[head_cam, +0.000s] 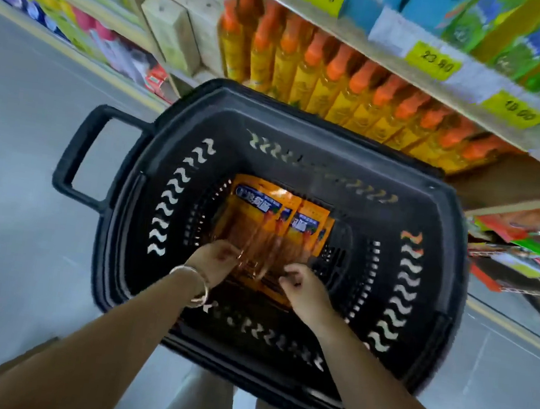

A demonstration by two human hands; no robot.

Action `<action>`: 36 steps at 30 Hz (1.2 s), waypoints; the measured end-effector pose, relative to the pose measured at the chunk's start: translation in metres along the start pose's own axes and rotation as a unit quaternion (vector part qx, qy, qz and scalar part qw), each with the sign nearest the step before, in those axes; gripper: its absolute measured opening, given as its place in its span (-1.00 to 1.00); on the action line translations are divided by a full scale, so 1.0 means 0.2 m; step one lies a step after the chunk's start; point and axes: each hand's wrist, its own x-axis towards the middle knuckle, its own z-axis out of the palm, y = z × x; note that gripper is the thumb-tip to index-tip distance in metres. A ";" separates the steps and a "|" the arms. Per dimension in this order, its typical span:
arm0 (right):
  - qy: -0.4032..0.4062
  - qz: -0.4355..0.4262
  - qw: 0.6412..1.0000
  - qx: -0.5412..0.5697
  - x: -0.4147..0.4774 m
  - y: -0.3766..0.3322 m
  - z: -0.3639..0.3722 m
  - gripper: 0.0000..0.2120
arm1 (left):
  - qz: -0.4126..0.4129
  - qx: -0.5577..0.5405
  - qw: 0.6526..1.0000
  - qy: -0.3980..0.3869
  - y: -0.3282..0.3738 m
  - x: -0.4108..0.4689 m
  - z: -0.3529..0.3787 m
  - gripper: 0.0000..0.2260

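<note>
Work in hand: laying the flat orange plastic packets with blue labels [262, 215] in the black slotted plastic shopping basket [305, 116].
Packets, place: flat on the basket bottom, about centre. Label ends point to 12 o'clock, near ends to 6 o'clock under my hands. Several overlap side by side; blur hides the count.
Left hand [215, 260]: in from 7 o'clock. Fingers curled narrow on the near end of the packets, pinching it as far as I can see. Thin metal bracelet [198, 285] on the wrist.
Right hand [302, 290]: in from 5 o'clock. Fingers curled over the near edge of the packets; I cannot tell whether they hold it or only rest there.
Done, my judgement: packets are in and lying on the bottom.
Left, my judgement: let go, draw both hands out; perhaps square the stack first.
Edges: basket walls rise on all sides, and both forearms cross the near rim at 6 o'clock. Way out is up and back.
Open room inside: bare bottom at 3 o'clock and 9 o'clock of the packets.
Outside: black loop handle [75, 162] at 9 o'clock, over grey floor [15, 209]. Shelf of yellow bottles with orange caps [342, 88] close behind the far rim, 12 to 2 o'clock; whether it touches, cannot tell.
</note>
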 end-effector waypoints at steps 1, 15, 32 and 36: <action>0.010 0.013 1.000 -0.003 0.09 0.00 0.04 -0.74 | -0.008 0.010 1.000 -0.009 -0.02 0.08 -0.01 -0.88; 0.177 0.132 0.939 0.264 0.76 0.07 0.39 -0.81 | -0.015 -0.045 0.998 -0.031 -0.05 0.40 0.00 -0.83; 0.017 0.045 0.885 0.464 0.36 -0.02 0.07 -0.90 | -0.104 -0.298 0.946 -0.075 -0.06 0.40 -0.03 -0.57; 0.170 0.098 0.927 0.319 0.54 0.06 0.10 -0.83 | -0.093 -0.293 0.951 -0.023 -0.11 0.45 -0.04 -0.77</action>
